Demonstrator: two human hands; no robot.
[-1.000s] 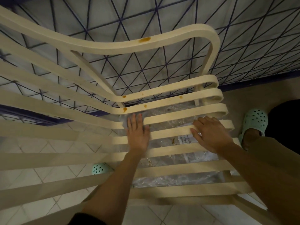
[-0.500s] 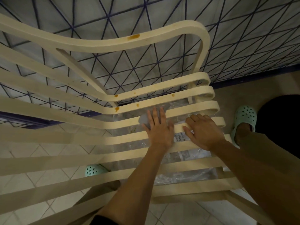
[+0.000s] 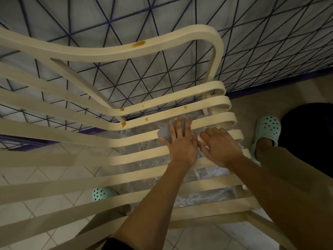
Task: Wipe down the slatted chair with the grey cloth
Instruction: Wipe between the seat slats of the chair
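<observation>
The slatted chair (image 3: 75, 139), cream wood with curved slats, fills the view. Brown stains dot its upper slats and top rail. My left hand (image 3: 180, 143) lies flat with straight fingers, pressing the grey cloth (image 3: 164, 133) onto a seat slat near the chair's right end. Only a corner of the cloth shows to the left of the fingers. My right hand (image 3: 220, 147) rests just to the right on the neighbouring slat, fingers curled over its edge.
Clear plastic sheeting (image 3: 203, 193) lies on the tiled floor under the seat. A mint-green clog (image 3: 266, 130) is right of the chair, another clog (image 3: 101, 193) shows between the slats. A wall with a dark triangle pattern (image 3: 162, 65) stands behind.
My left hand has slid the cloth to the right along the slat until it sits beside my right hand. The right hand has stayed on the same slat.
</observation>
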